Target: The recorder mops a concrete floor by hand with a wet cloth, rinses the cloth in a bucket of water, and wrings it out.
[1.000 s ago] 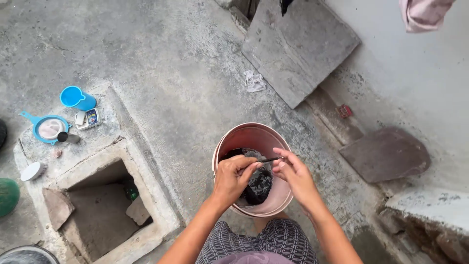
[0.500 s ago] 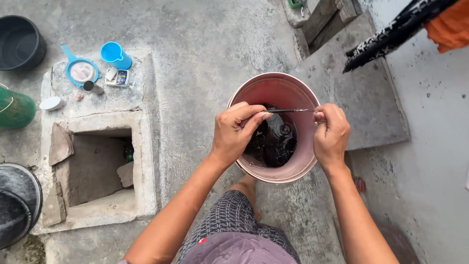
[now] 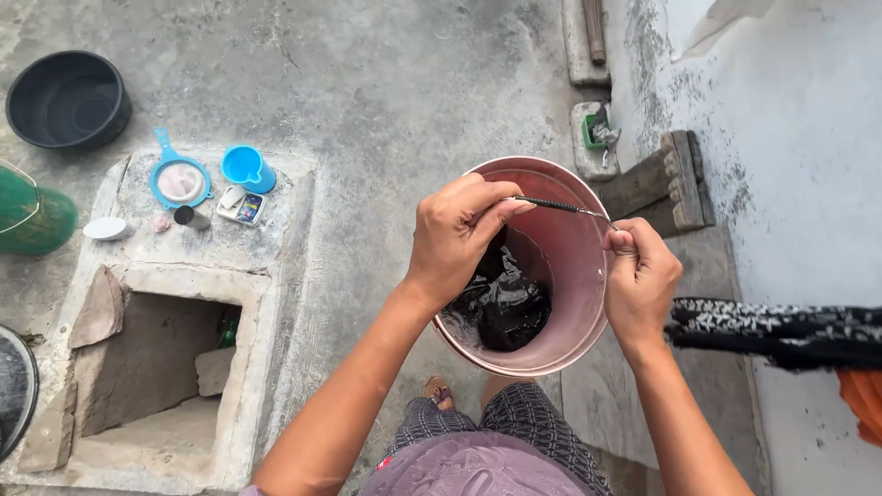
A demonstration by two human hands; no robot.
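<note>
From the head view, the left hand (image 3: 455,241) and the right hand (image 3: 640,280) each pinch one end of a thin dark handle (image 3: 556,206), stretched above the pink bucket (image 3: 579,266) holding wet black cloth (image 3: 501,298) on the concrete floor (image 3: 386,101).

Bare forearms, no sleeves, dark patterned garment — mauve cloth at waist, sandal

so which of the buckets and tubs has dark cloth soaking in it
The pink bucket under both hands; wet dark cloth lies inside. The black tub at top left looks empty, and the green container is cut off.
</note>
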